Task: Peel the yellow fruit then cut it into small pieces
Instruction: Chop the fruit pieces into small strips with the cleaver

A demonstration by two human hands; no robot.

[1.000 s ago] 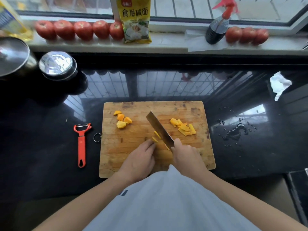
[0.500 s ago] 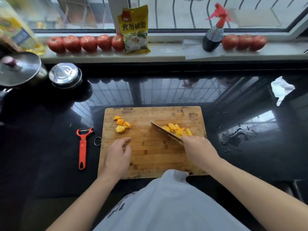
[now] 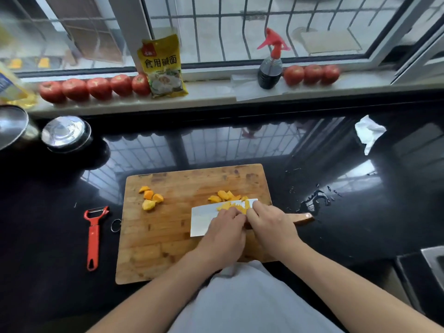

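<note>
A wooden cutting board (image 3: 168, 236) lies on the black counter. Near its far left corner sits a small group of yellow-orange fruit pieces (image 3: 150, 198). A second pile (image 3: 223, 195) is at the far right, and some of it lies on the flat blade of a cleaver (image 3: 201, 219). The blade is level over the board, its wooden handle (image 3: 301, 217) pointing right. My right hand (image 3: 271, 227) grips the handle close to the blade. My left hand (image 3: 223, 236) reaches over the blade, fingertips touching the fruit pieces on it.
A red peeler (image 3: 93, 236) lies left of the board. Steel pot lids (image 3: 64, 133) stand at the far left. Tomatoes (image 3: 96, 88), a yellow bag (image 3: 163, 68) and a spray bottle (image 3: 270, 68) line the sill. Spilled water (image 3: 312, 203) and a crumpled tissue (image 3: 368, 133) are on the right.
The cleaver went from cutting near the board's middle to lying flat under the right pile, with pieces on it. My left hand moved right, onto the blade.
</note>
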